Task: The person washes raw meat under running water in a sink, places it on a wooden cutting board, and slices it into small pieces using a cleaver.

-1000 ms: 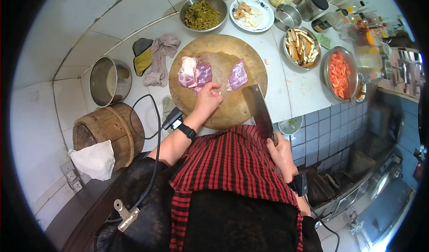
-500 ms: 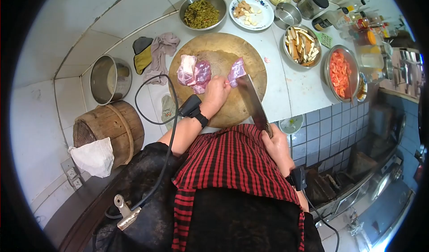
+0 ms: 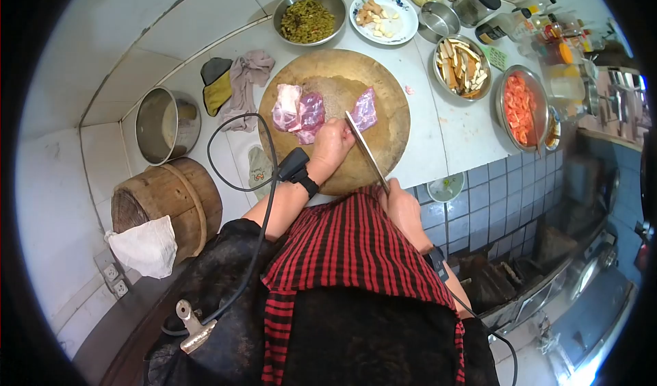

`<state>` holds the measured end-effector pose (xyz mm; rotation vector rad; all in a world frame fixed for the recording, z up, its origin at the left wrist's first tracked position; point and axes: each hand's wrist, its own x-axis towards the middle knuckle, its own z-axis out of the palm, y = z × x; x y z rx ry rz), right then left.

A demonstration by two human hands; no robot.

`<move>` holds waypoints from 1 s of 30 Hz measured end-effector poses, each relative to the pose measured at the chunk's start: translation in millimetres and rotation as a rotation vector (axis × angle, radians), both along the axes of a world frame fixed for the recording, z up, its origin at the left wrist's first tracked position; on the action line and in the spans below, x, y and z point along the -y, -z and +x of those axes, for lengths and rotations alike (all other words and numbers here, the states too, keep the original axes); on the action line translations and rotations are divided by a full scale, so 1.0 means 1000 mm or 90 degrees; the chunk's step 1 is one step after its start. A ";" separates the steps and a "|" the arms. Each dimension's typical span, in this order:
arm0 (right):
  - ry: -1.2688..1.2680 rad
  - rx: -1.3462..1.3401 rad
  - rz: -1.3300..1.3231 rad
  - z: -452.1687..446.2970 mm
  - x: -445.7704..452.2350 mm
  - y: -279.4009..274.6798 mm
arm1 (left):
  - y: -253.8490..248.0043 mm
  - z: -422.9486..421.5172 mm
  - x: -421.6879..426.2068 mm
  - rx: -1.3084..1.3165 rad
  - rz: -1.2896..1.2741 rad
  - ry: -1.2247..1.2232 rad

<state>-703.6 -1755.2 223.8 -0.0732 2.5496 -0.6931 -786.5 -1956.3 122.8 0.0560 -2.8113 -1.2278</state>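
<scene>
Meat lies on the round board, just beyond the left hand's fingertips and slightly to their right. Its long axis runs roughly away from the person, far end leaning right. The left hand is the nearer of the two; its fingers are curled by the near end, and whether they pinch the flesh cannot be told.

The right hand is closed on the cleaver, lower right of the meat. The blade, seen nearly edge-on, slants from that grip up and left, its tip at the meat's left side. Contact with the meat cannot be confirmed.

Beyond the left hand and to its left, a larger cut sits on the board. Past the board's far edge stand a bowl of chopped greens and a plate; farther right of the grip, a bowl of red slices.
</scene>
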 end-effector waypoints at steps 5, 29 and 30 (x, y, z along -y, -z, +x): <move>-0.028 -0.070 -0.015 -0.033 0.026 0.020 | 0.008 0.000 0.001 -0.021 0.007 0.006; 0.457 0.063 -0.299 0.023 -0.109 0.002 | 0.005 -0.152 -0.093 0.052 0.019 0.201; 0.474 0.077 -0.284 0.022 -0.113 0.006 | 0.004 -0.161 -0.099 0.067 -0.040 0.247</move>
